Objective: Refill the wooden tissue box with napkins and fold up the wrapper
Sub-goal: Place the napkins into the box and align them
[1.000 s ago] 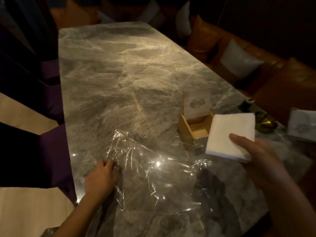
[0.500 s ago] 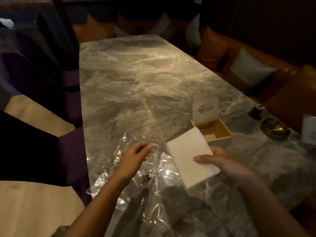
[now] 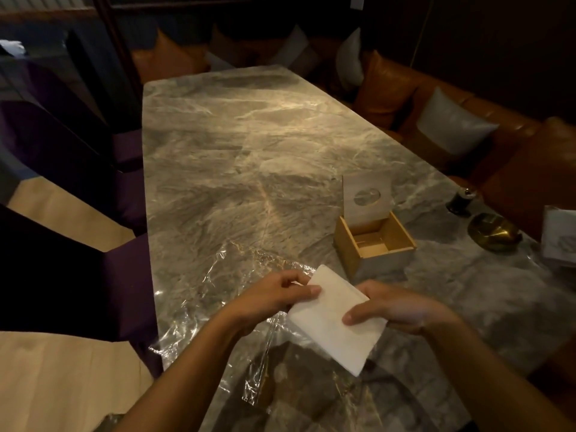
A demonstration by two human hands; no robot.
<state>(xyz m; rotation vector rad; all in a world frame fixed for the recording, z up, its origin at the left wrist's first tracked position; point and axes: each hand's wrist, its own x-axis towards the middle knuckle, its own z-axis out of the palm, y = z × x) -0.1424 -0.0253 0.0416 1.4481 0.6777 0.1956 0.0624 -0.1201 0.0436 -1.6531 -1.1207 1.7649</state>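
Observation:
A white stack of napkins (image 3: 335, 319) is held tilted above the table, between both hands. My left hand (image 3: 274, 296) grips its upper left corner, thumb on top. My right hand (image 3: 396, 308) holds its right edge, thumb on the top face. Beyond them the wooden tissue box (image 3: 378, 249) stands open and looks empty inside. Its lid (image 3: 367, 198), with an oval hole, stands upright at the box's far side. The clear plastic wrapper (image 3: 224, 310) lies spread and crinkled on the marble table (image 3: 249, 151), under and left of my hands.
At the right edge stand a brass bowl (image 3: 494, 232), a small dark jar (image 3: 461, 199) and a pale box (image 3: 559, 235). An orange sofa with grey cushions (image 3: 452, 129) lines the right side. Purple chairs (image 3: 124, 194) stand along the left edge.
My left hand left the wrapper and came right to grip the napkin stack. My right hand brought the stack from beside the box down toward me.

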